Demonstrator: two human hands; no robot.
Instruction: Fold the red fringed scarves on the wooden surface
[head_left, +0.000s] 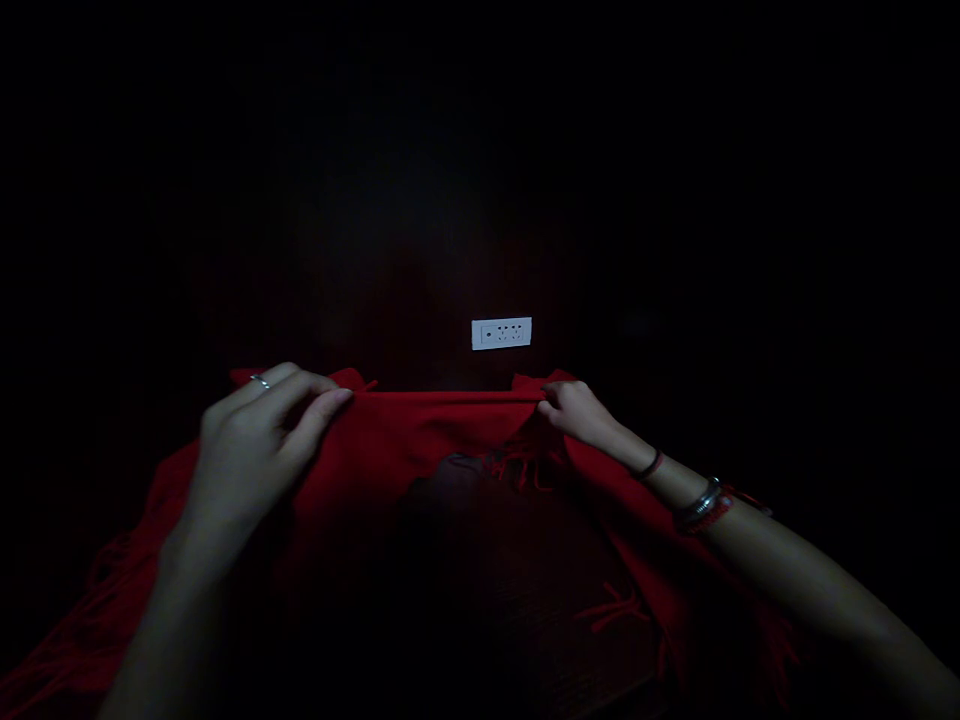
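A red fringed scarf [442, 412] is stretched between my two hands, its top edge pulled nearly straight. My left hand [262, 430], with a ring on one finger, pinches that edge between thumb and fingers. On the other side my right hand [574, 408] grips the same edge, its fingertips partly hidden by the cloth. Bracelets circle the right wrist. Red cloth hangs down outside both hands, and fringe tassels [615, 608] show at lower right and lower left. Deep shadow hides much of the lower part.
A white wall socket plate [501, 334] sits on the dark wall beyond the scarf. Below the cloth a dark surface [540, 580] shows faintly. A dim rounded shape [457, 470] under the scarf cannot be made out. The surroundings are almost black.
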